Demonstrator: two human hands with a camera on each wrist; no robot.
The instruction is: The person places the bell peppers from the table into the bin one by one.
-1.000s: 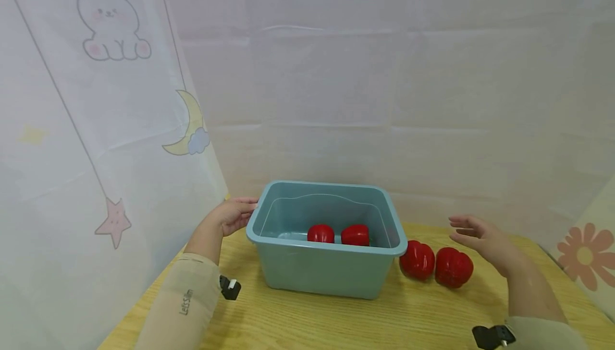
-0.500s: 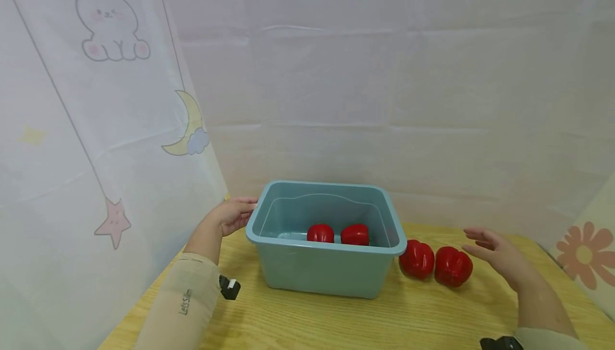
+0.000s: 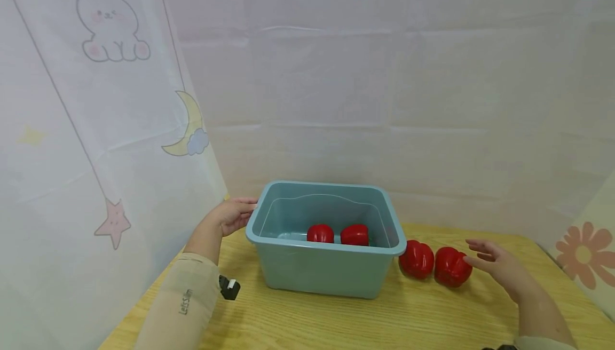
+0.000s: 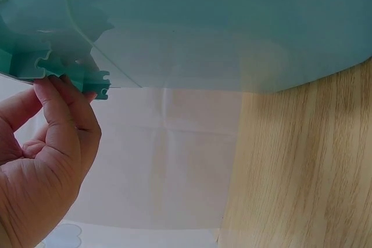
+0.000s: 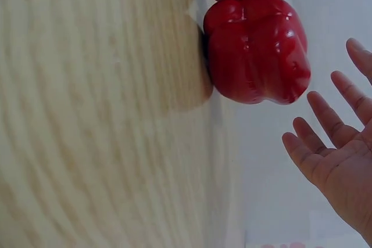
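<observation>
A teal plastic bin (image 3: 331, 270) stands on the wooden table (image 3: 307, 323) with two red bell peppers (image 3: 320, 233) (image 3: 355, 235) inside. My left hand (image 3: 234, 214) holds the bin's left rim, its fingers (image 4: 64, 114) curled under the rim's edge (image 4: 87, 82). Two more red peppers (image 3: 417, 259) (image 3: 452, 266) lie on the table just right of the bin. My right hand (image 3: 497, 262) hovers open beside the rightmost pepper (image 5: 256, 50), fingers (image 5: 325, 120) spread and apart from it.
White cloth walls with a rabbit, moon and star print close in the left and back. A flower print (image 3: 583, 256) marks the right wall. Bare wood lies in front of the bin.
My right hand has dropped lower and moved in beside the rightmost pepper. The left hand and bin have stayed put.
</observation>
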